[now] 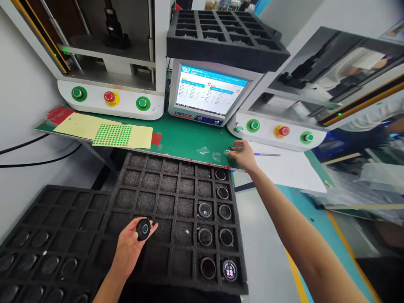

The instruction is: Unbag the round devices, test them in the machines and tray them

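Observation:
A round black watch body [143, 229] is held in my left hand [128, 246], its back with a ringed sensor facing up. That hand is above the black foam tray [160, 206], whose right-hand compartments hold several round watch bodies; one at the front right [229, 270] has a lit display. My right hand [243, 155] reaches to the green bench top, fingers bent around a small clear piece of film [227, 152] at the fingertips. Two more clear film pieces [203, 150] lie just left of it.
A monitor [208, 90] stands at the back between two machines with green and red buttons. Yellow sheets [142, 136] with green dots lie on the bench's left. A pen [267, 155] rests on white paper [290, 168]. Another foam tray [67, 214] sits at left.

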{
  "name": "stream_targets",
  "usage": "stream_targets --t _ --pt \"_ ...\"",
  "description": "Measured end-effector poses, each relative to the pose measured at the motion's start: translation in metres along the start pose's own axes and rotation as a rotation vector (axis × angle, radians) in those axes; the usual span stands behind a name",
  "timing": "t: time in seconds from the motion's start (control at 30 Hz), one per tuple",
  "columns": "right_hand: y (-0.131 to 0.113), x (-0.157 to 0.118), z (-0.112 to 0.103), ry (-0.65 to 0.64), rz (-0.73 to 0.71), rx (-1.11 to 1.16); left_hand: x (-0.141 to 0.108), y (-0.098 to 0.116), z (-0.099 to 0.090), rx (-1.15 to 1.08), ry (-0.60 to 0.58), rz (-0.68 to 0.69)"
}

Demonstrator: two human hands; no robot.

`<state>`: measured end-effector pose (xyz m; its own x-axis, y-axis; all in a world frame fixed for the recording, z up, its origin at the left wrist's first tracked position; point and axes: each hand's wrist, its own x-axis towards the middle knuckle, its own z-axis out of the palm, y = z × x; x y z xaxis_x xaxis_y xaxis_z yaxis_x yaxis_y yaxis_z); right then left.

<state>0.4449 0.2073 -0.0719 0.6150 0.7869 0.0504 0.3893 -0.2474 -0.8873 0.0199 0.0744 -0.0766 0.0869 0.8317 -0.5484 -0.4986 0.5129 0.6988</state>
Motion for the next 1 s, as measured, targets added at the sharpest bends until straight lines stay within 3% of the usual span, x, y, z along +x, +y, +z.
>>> stream_targets --t 0.1,0.2,0.27,0.33,0.4,0.47,0.57,0.67,0.8,1.0 --pt "-0.008 -0.001 -0.007 0.065 -0.082 -0.037 0.002 -0.001 -0.001 -0.048 -0.003 0.009" --pt "-0.025 -0.025 -0.011 0.14 -0.169 -0.02 -0.004 0.0 0.002 -0.13 -0.017 -0.007" --pt "-0.04 -0.061 -0.008 0.143 -0.207 0.035 -0.011 0.001 0.008 -0.199 -0.034 -0.037" --pt "-0.059 -0.111 -0.002 0.06 -0.247 0.117 -0.019 0.004 0.016 -0.238 -0.093 -0.059" --pt "-0.08 -0.164 0.003 -0.161 -0.335 0.237 -0.026 0.006 0.027 -0.221 -0.202 -0.074" --pt "-0.098 -0.212 0.009 -0.272 -0.394 0.29 -0.032 0.008 0.038 -0.18 -0.326 -0.099" --pt "-0.113 -0.259 0.017 -0.305 -0.308 0.418 -0.041 0.011 0.052 -0.125 -0.442 -0.156" --pt "-0.112 -0.277 0.019 -0.261 -0.175 0.525 -0.048 0.011 0.06 -0.052 -0.46 -0.133" --pt "-0.106 -0.285 0.012 -0.18 -0.09 0.583 -0.056 0.009 0.067 0.108 -0.433 0.028" --pt "-0.108 -0.294 0.009 -0.287 0.049 0.734 -0.066 0.01 0.077 0.454 -0.337 0.175"
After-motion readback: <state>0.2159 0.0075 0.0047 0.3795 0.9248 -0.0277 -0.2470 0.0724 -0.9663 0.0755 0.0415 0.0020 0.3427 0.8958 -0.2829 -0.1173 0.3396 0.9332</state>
